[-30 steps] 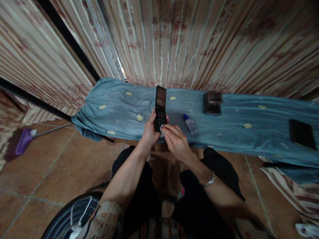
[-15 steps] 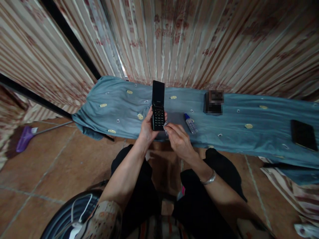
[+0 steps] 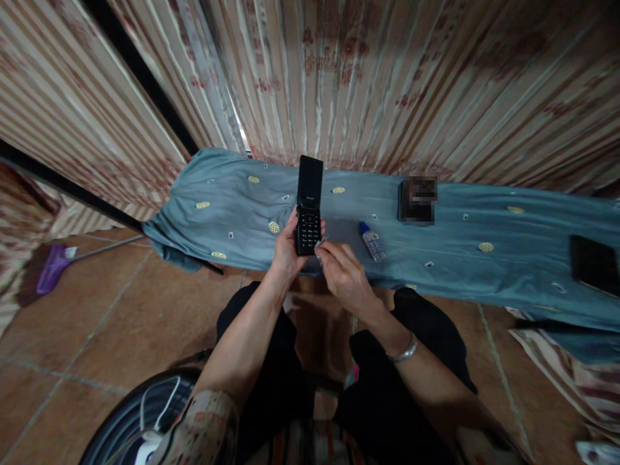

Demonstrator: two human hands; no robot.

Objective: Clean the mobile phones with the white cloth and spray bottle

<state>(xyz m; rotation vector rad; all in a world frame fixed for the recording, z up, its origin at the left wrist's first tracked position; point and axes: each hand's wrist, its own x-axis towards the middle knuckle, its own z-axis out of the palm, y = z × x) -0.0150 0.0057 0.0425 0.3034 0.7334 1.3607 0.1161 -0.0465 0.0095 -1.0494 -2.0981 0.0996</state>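
My left hand [image 3: 287, 253] grips the lower half of an open black flip phone [image 3: 309, 204], held upright with keypad and dark screen facing me. My right hand [image 3: 341, 276] pinches a small white wipe [image 3: 320, 245] against the phone's lower right edge. Both hands hover over the near edge of a table draped in a blue-grey cloth [image 3: 232, 213]. A small clear bottle with a blue cap [image 3: 371, 241] lies on the cloth just right of my right hand.
A dark boxy object [image 3: 415, 201] sits further back on the cloth, and a black smartphone [image 3: 595, 265] lies at the far right. Striped curtains hang behind. A purple broom [image 3: 53, 267] lies on the tiled floor at left. A fan [image 3: 140, 420] stands by my left knee.
The phone's top half has tilted from leaning right to standing straighter. My right hand with the wipe slid from the keypad to the phone's lower right edge.
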